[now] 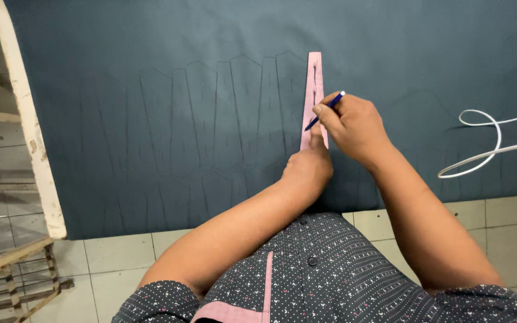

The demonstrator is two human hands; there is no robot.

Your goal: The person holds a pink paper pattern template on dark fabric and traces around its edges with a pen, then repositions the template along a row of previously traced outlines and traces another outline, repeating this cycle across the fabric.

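Observation:
A long narrow pink pattern strip [314, 78] lies upright on a wide sheet of dark grey-blue fabric [151, 90] spread on the floor. My left hand [307, 169] presses the strip's lower end down with the thumb. My right hand [354, 127] holds a blue pen [325, 110] with its tip at the strip's edge. Several traced outlines of the same tapered shape [234, 107] run across the fabric to the left of the strip.
A white cable [486, 137] loops over the fabric at the right. A worn white wooden post [28, 119] stands along the fabric's left edge, with wooden slats [13, 275] at the lower left. Pale floor tiles [121, 257] border the fabric's near edge.

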